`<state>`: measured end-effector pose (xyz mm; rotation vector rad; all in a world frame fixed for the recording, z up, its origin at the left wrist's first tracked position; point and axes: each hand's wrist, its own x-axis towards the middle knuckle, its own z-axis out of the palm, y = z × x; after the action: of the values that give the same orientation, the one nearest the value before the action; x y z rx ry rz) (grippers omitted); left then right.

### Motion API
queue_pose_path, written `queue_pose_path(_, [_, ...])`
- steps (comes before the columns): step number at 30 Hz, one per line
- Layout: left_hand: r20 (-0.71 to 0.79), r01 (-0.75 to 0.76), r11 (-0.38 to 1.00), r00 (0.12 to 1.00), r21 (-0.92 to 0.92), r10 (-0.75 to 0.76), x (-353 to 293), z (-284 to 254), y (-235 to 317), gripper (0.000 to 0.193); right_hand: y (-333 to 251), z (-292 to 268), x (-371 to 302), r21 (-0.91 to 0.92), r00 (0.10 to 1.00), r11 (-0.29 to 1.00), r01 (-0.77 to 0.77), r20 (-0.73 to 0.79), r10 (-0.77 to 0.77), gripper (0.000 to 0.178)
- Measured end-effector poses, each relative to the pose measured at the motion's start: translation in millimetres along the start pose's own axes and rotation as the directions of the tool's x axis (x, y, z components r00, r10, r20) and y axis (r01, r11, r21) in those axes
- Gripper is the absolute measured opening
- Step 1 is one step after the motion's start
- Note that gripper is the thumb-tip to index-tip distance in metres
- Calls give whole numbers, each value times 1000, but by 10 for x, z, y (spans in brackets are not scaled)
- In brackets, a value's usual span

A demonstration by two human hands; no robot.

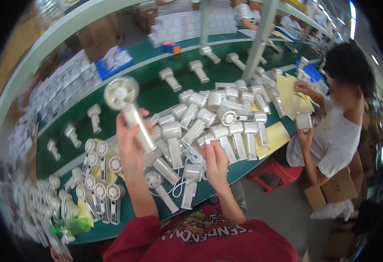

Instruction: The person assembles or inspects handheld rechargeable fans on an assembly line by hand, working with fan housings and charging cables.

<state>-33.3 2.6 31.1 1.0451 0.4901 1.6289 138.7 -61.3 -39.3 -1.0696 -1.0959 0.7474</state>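
Raised over the bench, my left hand [129, 142] is closed round the handle of a white handheld fan [122, 93], its round head up and its clear front showing the blades. My right hand [216, 163] pinches a small white cable plug [207, 141] between thumb and fingertips, apart from the fan. A white cable [179, 184] loops on the bench between my forearms, beside a white adapter [193, 155]. Just beyond my right hand lies a heap of similar fans [195, 126]. One loose fan [161, 187] lies close to my left forearm.
Several fans stand in a group [99, 190] at left, near a green bottle [72, 227]. A green conveyor [145, 94] carrying spaced fans runs behind. A metal post [261, 41] rises beyond the heap. At right a co-worker [331, 131] holds a fan near yellow paper sheets [289, 98].
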Motion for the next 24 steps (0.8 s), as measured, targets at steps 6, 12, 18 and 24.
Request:
queue_pose_path(6, [-26,24,996,999,80,-22,30,33,-19,35,332,-320,262,-368,966,896,248,31,-255,9])
queue_pose_path(12, [-64,31,998,998,50,-28,42,-9,75,42,511,-985,387,-508,957,855,108,-178,-227,24])
queue_pose_path(18, [-107,47,999,993,5,-47,127,-104,74,42,793,-1791,263,-836,894,533,-130,-332,-302,21])
queue_pose_path(24, [-118,35,998,992,-45,-40,124,-90,147,42,1035,-2141,114,-862,858,390,-325,-442,-262,29])
